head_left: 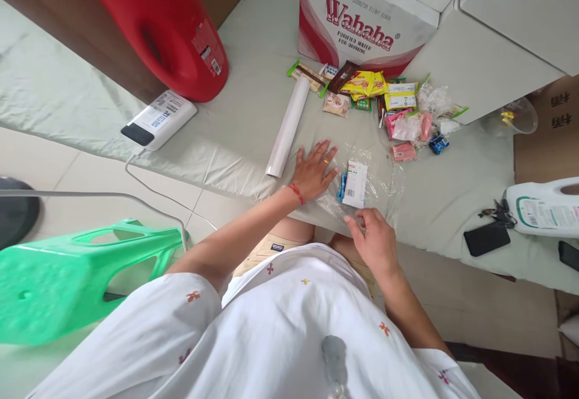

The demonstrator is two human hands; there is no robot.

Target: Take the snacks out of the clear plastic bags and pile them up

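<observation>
A sheet of clear plastic film lies crinkled on the cloth-covered table in front of me. On it rests a small white packet, with a blue packet partly hidden under its left side. My left hand, a red cord at its wrist, presses flat on the film left of the packets, fingers spread. At the table's near edge, my right hand has its fingers curled at the film's near border, just below the white packet. A white roll lies beside my left hand.
Wrapped snacks are piled before a Wahaha carton. A red jug and a white power bank with a cable stand left. A white bottle and black phone lie right. A green stool is on the floor.
</observation>
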